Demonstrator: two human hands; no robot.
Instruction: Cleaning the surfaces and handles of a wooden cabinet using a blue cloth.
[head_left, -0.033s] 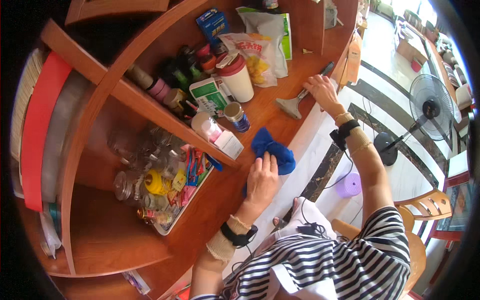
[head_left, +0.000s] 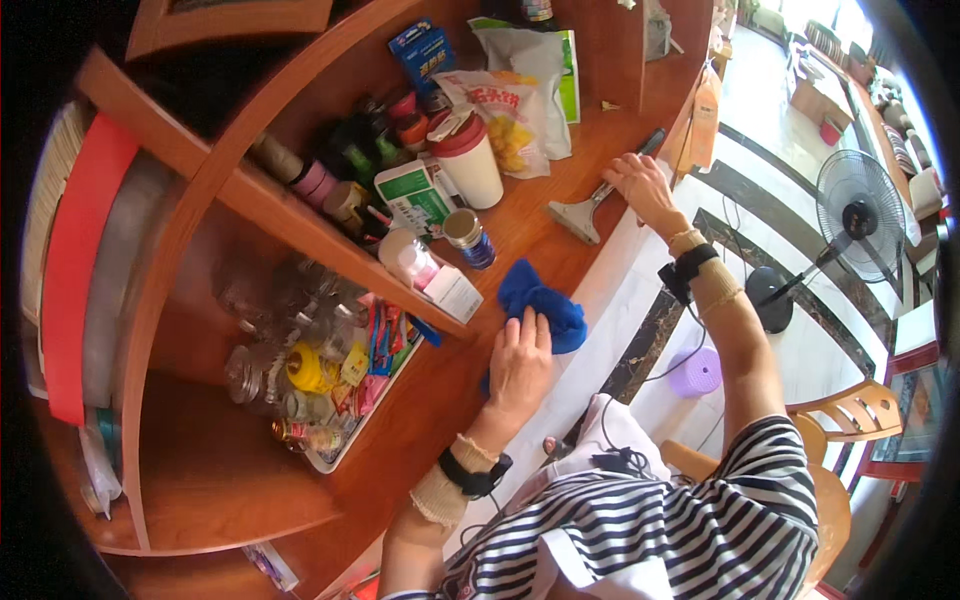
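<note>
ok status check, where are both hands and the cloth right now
Left hand flat on the blue cloth on the wooden shelf. Right hand on the scraper. Small tin and white box sit close to the cloth.

Wearing a short-sleeved top [head_left: 690, 530] with dark navy and white stripes, loose fit, plain white patch down near the lower front. Bare forearms below the sleeves. Just behind the left hand [head_left: 520, 370]: thin beaded bracelet [head_left: 478, 449], then a black wristband [head_left: 474, 478] with a chunky module on it, then a beige elastic wrap [head_left: 438, 497] further up the arm. Same stack behind the right hand [head_left: 640, 185]: thin bracelet [head_left: 683, 237] closest, black strap [head_left: 686, 270] with a boxy bit, beige wrap [head_left: 718, 290] above it. Black cable [head_left: 620, 462] bunched up against the chest, right by the striped fabric.
</note>
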